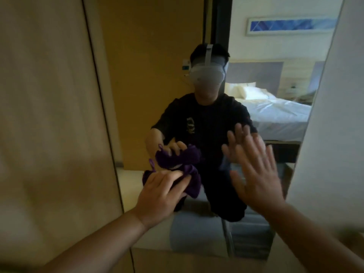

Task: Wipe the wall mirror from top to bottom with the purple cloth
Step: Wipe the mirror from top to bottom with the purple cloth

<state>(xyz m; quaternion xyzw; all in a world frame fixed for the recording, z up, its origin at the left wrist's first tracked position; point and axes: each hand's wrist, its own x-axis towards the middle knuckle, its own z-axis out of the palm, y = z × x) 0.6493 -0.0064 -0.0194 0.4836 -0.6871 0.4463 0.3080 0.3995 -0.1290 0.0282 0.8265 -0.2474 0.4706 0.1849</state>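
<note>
The tall wall mirror (pixel 157 56) fills the middle of the view and reflects a crouched person with a headset, a bed and a room. My left hand (pixel 159 194) presses the bunched purple cloth (pixel 192 182) against the lower part of the glass, and the cloth's reflection touches it from above. My right hand (pixel 258 174) is flat on the glass to the right of the cloth, fingers spread and pointing up, holding nothing. Its reflection meets it at the fingertips.
A wooden panel (pixel 49 115) borders the mirror on the left. A white wall edge (pixel 331 134) stands on the right. A wooden ledge (pixel 197 261) runs below the mirror's bottom edge.
</note>
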